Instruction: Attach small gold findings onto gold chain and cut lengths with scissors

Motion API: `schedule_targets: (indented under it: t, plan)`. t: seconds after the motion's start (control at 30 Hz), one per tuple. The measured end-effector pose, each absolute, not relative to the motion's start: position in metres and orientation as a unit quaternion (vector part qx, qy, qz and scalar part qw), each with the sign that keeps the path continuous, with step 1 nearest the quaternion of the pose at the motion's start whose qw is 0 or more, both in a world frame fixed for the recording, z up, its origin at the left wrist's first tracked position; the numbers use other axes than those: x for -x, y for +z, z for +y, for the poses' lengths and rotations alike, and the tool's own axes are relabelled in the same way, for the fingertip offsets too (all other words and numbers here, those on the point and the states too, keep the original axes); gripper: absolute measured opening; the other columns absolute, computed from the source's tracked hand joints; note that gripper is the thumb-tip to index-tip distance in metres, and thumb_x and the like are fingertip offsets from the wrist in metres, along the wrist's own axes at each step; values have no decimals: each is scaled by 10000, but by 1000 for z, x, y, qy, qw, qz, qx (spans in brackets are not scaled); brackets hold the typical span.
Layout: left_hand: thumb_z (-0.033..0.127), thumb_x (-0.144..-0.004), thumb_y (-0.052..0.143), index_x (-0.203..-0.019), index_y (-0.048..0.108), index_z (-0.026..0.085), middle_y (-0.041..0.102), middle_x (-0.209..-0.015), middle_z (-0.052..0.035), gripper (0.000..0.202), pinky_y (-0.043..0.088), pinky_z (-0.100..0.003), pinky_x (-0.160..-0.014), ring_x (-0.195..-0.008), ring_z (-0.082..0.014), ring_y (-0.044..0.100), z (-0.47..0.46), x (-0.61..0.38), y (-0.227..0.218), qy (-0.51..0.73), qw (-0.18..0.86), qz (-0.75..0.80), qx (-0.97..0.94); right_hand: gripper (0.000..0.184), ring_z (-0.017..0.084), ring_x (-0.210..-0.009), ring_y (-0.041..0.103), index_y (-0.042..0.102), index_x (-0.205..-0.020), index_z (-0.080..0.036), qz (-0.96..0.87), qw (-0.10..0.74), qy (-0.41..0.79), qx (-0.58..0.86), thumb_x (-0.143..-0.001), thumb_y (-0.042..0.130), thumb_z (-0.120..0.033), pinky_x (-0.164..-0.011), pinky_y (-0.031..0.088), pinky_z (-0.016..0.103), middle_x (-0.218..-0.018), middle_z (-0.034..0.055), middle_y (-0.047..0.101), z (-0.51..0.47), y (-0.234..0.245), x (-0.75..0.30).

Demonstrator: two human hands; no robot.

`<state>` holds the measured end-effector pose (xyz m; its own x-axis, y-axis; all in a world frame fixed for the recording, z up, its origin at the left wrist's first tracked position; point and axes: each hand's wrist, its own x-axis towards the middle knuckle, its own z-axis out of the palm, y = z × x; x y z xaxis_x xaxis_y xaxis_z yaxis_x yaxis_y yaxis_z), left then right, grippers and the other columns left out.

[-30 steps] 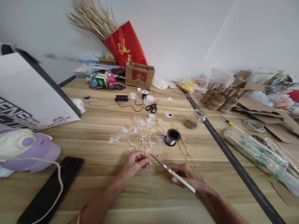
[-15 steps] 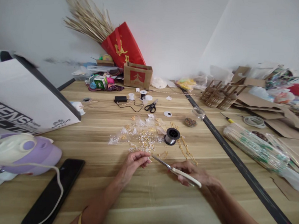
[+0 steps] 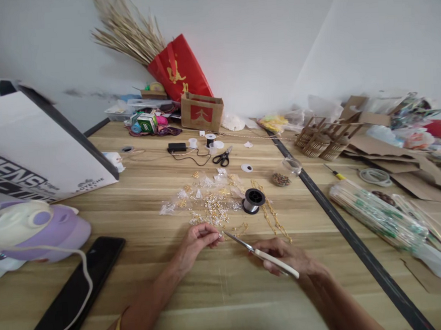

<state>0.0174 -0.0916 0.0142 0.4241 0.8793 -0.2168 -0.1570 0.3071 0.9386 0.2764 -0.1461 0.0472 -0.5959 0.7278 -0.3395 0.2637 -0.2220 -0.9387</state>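
My left hand (image 3: 200, 241) is closed in a pinch, thumb against fingers. A tiny shiny bit shows at the fingertips, too small to name. In my right hand (image 3: 276, 255) are long-nose pliers (image 3: 242, 241) with cream handles, their thin metal tip pointing left, close to the left fingertips. Just beyond lies a scatter of small gold and clear beads (image 3: 214, 210) among little plastic bags (image 3: 172, 203). A short gold chain (image 3: 243, 228) lies behind the pliers' tip. Right of the beads stands a black spool of silvery wire (image 3: 253, 201), beside a longer gold chain (image 3: 271, 216).
Black scissors (image 3: 223, 157) and a small tub of brown beads (image 3: 281, 179) lie farther back. At left are a phone-like black slab (image 3: 80, 285), a purple and cream device (image 3: 41, 228) and a white box (image 3: 51, 145). Wrapped sticks (image 3: 376, 217) lie at right.
Hardly anything differs. My left hand and the pliers' tip have shifted very slightly, and the view has moved a little; both hands keep their hold.
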Motion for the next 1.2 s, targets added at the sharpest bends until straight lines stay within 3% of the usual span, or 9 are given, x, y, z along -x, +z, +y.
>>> schedule_targets:
  t: [0.2,0.4,0.57,0.93,1.2]
  plan:
    - [274,-629,745,-695,616,121,721,-685,-61,211,430,-234,-562,-572,-119,578,-92,-20,18,385,714,403,-424,441,65,-480,388,576,-1069,-118,-654,179,588,440,-804,561,-471,-430,296,178,-617,-31,466,-149,45,-274]
    - [272,-558,797,-692,623,121,711,-654,-38,267,420,-212,-549,-550,-101,579,-94,-23,25,405,743,408,-344,453,162,-721,547,492,-1220,-177,-802,201,260,498,-808,585,-340,-626,406,249,-865,54,602,-156,54,-254]
    - [238,-528,821,-693,631,125,717,-663,-46,276,428,-193,-552,-576,-105,602,-95,-24,24,405,771,403,-281,470,220,-876,558,450,-1242,-166,-852,175,101,483,-820,569,-334,-652,417,275,-987,104,591,-159,48,-249]
    - [203,-580,801,-708,656,123,722,-696,-61,210,437,-184,-548,-599,-109,616,-99,-27,19,399,795,377,-260,410,196,-836,526,460,-1216,-177,-858,141,-3,494,-835,572,-280,-628,399,267,-922,63,580,-159,44,-244]
    - [237,-512,839,-674,655,114,699,-651,-35,274,442,-193,-528,-552,-108,610,-100,-28,17,405,787,388,-256,355,186,-814,531,465,-1209,-182,-858,138,-21,495,-865,532,-237,-599,391,257,-899,62,584,-158,42,-247]
